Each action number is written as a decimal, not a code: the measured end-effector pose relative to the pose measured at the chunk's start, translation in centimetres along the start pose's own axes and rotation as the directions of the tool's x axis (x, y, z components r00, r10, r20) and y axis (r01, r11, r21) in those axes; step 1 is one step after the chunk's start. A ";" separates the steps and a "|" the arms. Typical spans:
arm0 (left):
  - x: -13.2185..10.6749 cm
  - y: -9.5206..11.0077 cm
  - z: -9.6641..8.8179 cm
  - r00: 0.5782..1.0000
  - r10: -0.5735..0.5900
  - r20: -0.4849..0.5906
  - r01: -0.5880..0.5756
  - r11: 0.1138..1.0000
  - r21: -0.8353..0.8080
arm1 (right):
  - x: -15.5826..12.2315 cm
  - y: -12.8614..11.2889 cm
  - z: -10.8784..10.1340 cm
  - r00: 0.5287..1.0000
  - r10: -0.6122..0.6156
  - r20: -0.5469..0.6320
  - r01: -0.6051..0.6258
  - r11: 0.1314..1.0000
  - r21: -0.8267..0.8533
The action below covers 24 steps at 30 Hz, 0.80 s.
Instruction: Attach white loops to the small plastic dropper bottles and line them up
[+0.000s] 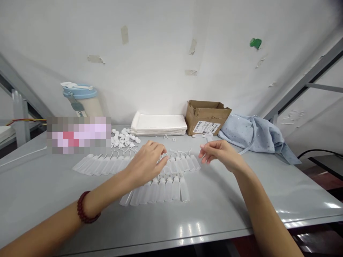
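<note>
Though axially fanned, bottles (162, 191) neck-end away.

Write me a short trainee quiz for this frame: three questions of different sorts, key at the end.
1. Which hand hides more of the small translucent bottles from view?
2. True or false: the white stack sits between the pile of small white pieces and the cardboard box.
3. What lies just to the right of that box?
a) a blue-lidded tumbler
b) a light blue cloth
c) a beaded bracelet

Key:
1. The left hand; the right hand is off the right end of the back row.
2. True.
3. b
</note>
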<state>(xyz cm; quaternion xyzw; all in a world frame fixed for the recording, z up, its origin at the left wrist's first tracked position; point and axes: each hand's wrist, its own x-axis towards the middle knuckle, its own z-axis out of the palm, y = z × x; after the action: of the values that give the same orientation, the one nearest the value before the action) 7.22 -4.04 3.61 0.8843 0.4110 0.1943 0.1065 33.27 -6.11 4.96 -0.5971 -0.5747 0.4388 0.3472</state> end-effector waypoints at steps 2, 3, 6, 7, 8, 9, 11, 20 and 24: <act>1.4 -1.1 0.0 0.997 -0.039 0.066 0.035 0.998 0.059 | 0.8 1.0 -0.9 0.964 -0.097 -0.248 0.087 0.995 -0.048; 2.2 -1.6 0.2 0.996 -0.047 0.080 0.041 0.996 0.073 | 1.3 1.6 -1.3 0.933 -0.153 -0.326 0.122 0.986 -0.113; 4.6 -2.6 1.0 0.990 -0.068 0.121 0.057 0.994 0.098 | 2.8 3.6 -2.3 0.891 -0.215 -0.401 0.133 0.966 -0.222; 5.3 -2.7 1.4 0.989 -0.068 0.134 0.054 0.993 0.103 | 3.3 4.2 -2.5 0.875 -0.237 -0.422 0.126 0.953 -0.274; 5.9 -2.6 1.8 0.987 -0.063 0.145 0.048 0.993 0.105 | 3.8 4.8 -2.7 0.856 -0.266 -0.443 0.118 0.936 -0.332; 6.5 -2.5 2.3 0.987 -0.054 0.154 0.039 0.994 0.102 | 4.3 5.3 -2.8 0.843 -0.298 -0.449 0.117 0.914 -0.388; 7.6 -2.1 3.1 0.985 -0.036 0.168 0.021 0.996 0.090 | 5.2 6.3 -2.9 0.833 -0.354 -0.426 0.121 0.867 -0.484; 9.5 -1.7 4.9 0.967 -0.036 0.252 0.018 0.997 0.072 | 6.8 9.2 -3.5 0.884 -0.367 -0.289 0.086 0.735 -0.672; 9.1 -1.8 4.8 0.966 -0.030 0.256 0.019 0.999 0.046 | 6.4 9.0 -3.7 0.898 -0.338 -0.283 0.063 0.733 -0.677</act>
<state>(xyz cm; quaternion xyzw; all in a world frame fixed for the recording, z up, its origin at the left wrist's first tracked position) 13.39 4.01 0.98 0.8989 0.4089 0.0679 0.1423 39.81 -0.30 -2.74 -0.6876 -0.6728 0.0430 0.2697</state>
